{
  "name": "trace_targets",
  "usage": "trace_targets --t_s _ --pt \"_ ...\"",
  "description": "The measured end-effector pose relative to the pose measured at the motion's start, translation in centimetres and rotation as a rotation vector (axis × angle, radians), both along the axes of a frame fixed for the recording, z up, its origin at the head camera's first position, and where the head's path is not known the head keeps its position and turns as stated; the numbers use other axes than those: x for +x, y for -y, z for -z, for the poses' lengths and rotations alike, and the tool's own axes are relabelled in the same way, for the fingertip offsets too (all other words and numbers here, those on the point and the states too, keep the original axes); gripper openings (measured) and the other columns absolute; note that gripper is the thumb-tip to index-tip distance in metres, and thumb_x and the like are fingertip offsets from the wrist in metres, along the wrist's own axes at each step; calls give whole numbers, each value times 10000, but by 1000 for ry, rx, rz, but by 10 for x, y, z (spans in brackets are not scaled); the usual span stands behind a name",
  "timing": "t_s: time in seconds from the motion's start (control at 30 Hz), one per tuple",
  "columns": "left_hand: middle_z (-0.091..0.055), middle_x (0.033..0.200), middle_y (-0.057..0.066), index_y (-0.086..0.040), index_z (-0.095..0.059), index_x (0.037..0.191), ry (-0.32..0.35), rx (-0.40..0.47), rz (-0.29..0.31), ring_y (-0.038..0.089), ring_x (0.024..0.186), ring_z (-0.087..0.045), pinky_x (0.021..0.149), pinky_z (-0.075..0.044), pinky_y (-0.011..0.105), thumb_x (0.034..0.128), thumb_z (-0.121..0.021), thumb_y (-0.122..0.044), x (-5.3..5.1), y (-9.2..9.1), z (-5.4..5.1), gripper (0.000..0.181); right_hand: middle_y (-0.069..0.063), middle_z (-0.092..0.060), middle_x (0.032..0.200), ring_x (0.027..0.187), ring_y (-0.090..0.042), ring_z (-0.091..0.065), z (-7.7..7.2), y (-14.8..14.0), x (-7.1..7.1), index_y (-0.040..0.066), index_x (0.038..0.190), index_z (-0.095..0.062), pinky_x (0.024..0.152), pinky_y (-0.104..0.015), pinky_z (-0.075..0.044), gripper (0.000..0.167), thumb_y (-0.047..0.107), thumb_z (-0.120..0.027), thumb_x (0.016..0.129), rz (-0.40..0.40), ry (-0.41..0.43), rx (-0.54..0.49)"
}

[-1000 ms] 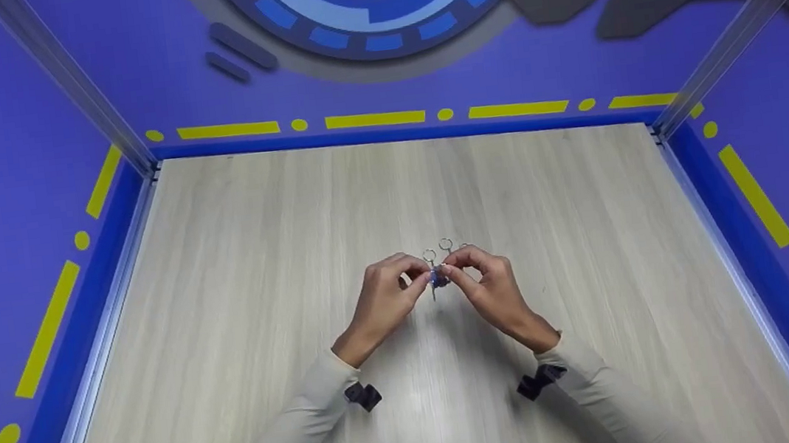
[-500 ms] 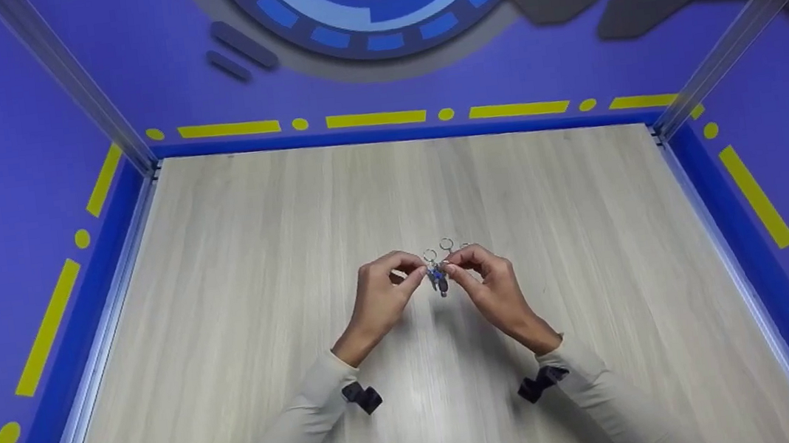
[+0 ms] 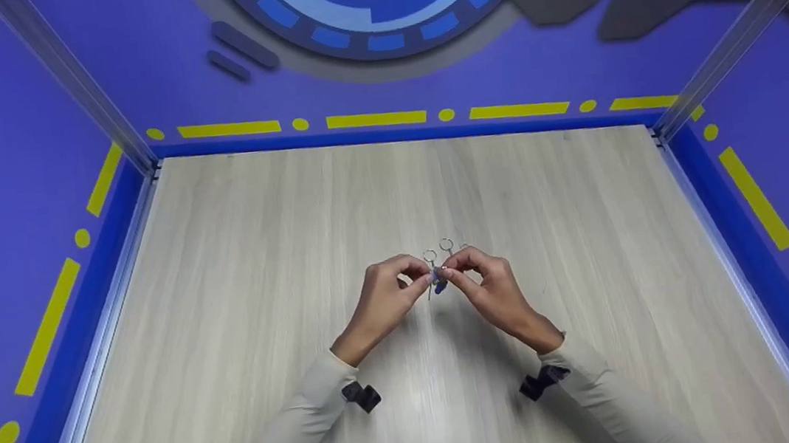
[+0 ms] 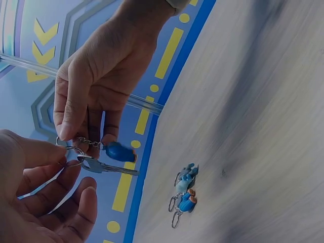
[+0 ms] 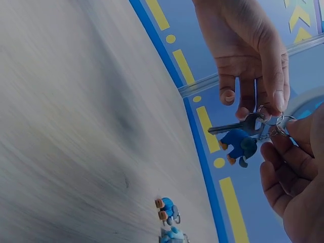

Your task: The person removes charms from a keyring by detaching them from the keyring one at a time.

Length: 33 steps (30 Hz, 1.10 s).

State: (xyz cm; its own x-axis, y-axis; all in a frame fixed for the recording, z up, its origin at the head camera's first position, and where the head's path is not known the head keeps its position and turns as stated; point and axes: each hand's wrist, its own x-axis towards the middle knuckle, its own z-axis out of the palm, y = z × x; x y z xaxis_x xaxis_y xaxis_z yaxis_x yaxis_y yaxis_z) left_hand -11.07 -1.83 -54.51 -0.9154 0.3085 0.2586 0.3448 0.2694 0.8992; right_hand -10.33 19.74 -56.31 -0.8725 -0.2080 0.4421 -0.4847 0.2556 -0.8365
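Close together over the middle of the table, my two hands pinch small metal rings. My left hand (image 3: 389, 293) holds a split ring with a silver key (image 5: 248, 124) hanging from it. Between thumb and fingertips, my right hand (image 3: 492, 284) pinches the key ring (image 5: 286, 125) of a keychain whose short chain carries a blue figurine (image 4: 120, 151) with orange feet. The two rings meet at the fingertips; whether they are linked, I cannot tell. Key and figurine dangle side by side in both wrist views.
Beyond my hands, more figurine keychains lie on the wood-grain table (image 3: 280, 264): a blue one (image 4: 188, 202) and a pale blue one (image 4: 184, 183), with another partly behind. Their rings (image 3: 446, 244) show in the head view. Blue walls (image 3: 380, 97) enclose the table.
My left hand drew slightly away to the left, then came back against the right hand's fingertips. The dangling key and figurine have swung and turned. The keychains on the table stay put.
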Motion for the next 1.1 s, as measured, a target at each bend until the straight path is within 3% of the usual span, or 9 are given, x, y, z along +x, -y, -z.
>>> trace_targets --t_s 0.13,0.33,0.5,0.67,0.83,1.1 --pt "-793 944 20 -70 -807 949 -5 -14 -2 84 848 -682 713 -578 288 984 -821 -49 0 -1 -1 43 -86 -779 947 903 -176 -717 -1 -1 1 0 987 -737 888 -208 -547 117 -113 -761 967 -7 13 15" --pt "-804 962 -31 -98 -831 962 16 5 -17 92 870 -704 732 -611 342 975 -843 -61 0 1 0 41 -50 -784 1005 952 -175 -725 -1 -6 1 23 1017 -750 902 -252 -568 21 28 -769 1025 -39 78 -3" --pt "-809 981 -27 -99 -839 984 26 35 -16 108 907 -725 749 -625 323 980 -839 -65 1 2 0 34 -53 -779 1015 968 -185 -720 0 -7 3 71 1006 -752 910 -260 -565 77 -5 -757 1022 -43 104 -17" --pt "-811 1006 -9 -103 -846 1008 40 88 -14 127 943 -739 782 -646 384 990 -825 -60 2 4 0 52 -51 -777 1010 965 -183 -715 2 -9 5 55 997 -748 907 -260 -563 43 28 -766 1025 -35 124 -15" --pt "-791 1001 -32 -103 -831 996 64 117 -9 141 947 -727 786 -634 337 986 -809 -16 2 4 1 90 -108 -773 1003 963 -187 -709 2 -10 5 12 995 -736 906 -256 -561 45 -19 -742 1027 -40 139 -55" --pt "-793 1016 23 -60 -811 1030 77 70 9 143 961 -714 769 -605 281 1011 -800 -72 1 5 2 26 -146 -774 1039 976 -205 -736 -1 -10 5 -71 1028 -707 934 -280 -590 70 -5 -724 1047 -65 106 -92"
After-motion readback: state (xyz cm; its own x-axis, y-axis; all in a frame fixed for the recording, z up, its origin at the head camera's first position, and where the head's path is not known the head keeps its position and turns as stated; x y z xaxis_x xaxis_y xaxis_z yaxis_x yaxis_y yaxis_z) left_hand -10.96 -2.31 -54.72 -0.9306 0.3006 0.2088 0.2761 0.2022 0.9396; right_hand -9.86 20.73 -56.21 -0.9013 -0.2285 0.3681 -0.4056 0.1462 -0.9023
